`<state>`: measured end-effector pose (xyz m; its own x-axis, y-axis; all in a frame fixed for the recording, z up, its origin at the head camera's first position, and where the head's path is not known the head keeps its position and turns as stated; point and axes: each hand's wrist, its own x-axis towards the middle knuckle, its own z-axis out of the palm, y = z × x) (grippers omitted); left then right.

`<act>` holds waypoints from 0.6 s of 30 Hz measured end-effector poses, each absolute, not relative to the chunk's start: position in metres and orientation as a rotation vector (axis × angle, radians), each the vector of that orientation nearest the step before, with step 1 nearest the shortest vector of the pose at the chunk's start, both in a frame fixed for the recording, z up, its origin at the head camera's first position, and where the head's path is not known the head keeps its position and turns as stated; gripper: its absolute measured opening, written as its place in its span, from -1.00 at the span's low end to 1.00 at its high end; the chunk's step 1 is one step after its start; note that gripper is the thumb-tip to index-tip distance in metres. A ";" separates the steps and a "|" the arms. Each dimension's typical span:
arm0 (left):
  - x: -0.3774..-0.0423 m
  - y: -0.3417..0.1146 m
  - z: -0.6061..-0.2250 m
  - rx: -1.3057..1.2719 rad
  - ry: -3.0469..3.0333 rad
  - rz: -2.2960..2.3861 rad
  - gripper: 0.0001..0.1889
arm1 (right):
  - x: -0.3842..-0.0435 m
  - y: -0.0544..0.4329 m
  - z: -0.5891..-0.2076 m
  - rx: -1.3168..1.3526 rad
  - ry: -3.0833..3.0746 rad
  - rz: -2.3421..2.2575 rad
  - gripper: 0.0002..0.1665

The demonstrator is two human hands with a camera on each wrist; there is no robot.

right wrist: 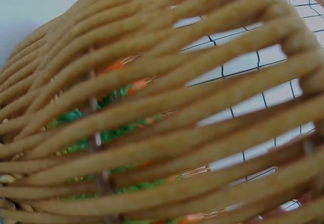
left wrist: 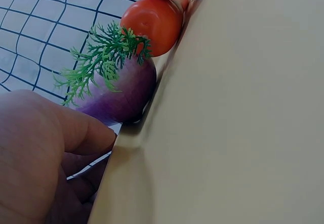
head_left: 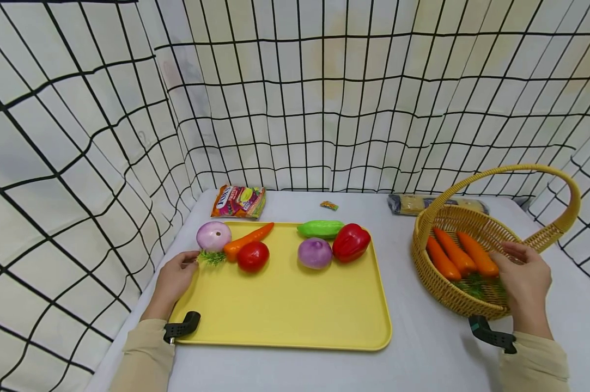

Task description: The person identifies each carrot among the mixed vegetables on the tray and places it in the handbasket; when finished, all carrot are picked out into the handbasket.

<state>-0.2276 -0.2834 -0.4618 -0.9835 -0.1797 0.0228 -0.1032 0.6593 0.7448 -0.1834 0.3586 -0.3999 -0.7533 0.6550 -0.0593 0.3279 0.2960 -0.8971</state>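
My left hand point(head_left: 177, 277) is at the left edge of a yellow tray point(head_left: 275, 310), pinching its rim between thumb and fingers. Close to its fingertips are the green leaves of a toy carrot point(head_left: 249, 242). A pale purple onion point(head_left: 213, 236) and a tomato point(head_left: 253, 257) lie beside that carrot. Over at the wicker basket point(head_left: 429, 277), my right hand point(head_left: 527, 280) grips the right rim, thumb on the inner side. Several toy carrots point(head_left: 454, 256) lie inside. The right wrist view is mostly filled by the basket's woven wall point(right wrist: 152, 107), and the right fingers are largely hidden.
A second purple onion point(head_left: 315, 253), a red bell pepper point(head_left: 351, 243) and a green ridged vegetable point(head_left: 320, 228) lie at the tray's back right. Behind stand a colourful snack packet point(head_left: 238, 201), a small wrapper point(head_left: 329, 205) and a long pack point(head_left: 409, 204). Netted walls surround the table.
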 end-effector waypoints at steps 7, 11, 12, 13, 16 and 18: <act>-0.228 -0.282 -0.461 0.234 -2.774 -1.234 -0.59 | -0.183 0.348 -0.395 -0.804 -1.844 1.474 -0.83; -0.227 -0.282 -0.461 0.242 -2.773 -1.232 -0.59 | -0.183 0.332 -0.394 -0.648 -1.763 1.483 -0.83; -0.227 -0.282 -0.461 0.246 -2.773 -1.233 -0.58 | -0.184 0.327 -0.394 -0.597 -1.746 1.515 -0.82; -0.227 -0.282 -0.461 0.249 -2.775 -1.232 -0.58 | -0.184 0.323 -0.393 -0.542 -1.724 1.559 -0.80; -0.228 -0.282 -0.461 0.255 -2.779 -1.233 -0.58 | -0.184 0.309 -0.394 -0.395 -1.705 1.646 -0.79; -0.228 -0.282 -0.461 0.257 -2.781 -1.233 -0.58 | -0.184 0.300 -0.394 -0.311 -1.751 1.640 -0.77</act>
<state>-0.2277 -0.2820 -0.4608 -0.9819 -0.1890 0.0131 -0.1172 0.6604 0.7417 -0.1843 0.3004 -0.3943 -0.7209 0.6114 0.3263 -0.2856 0.1669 -0.9437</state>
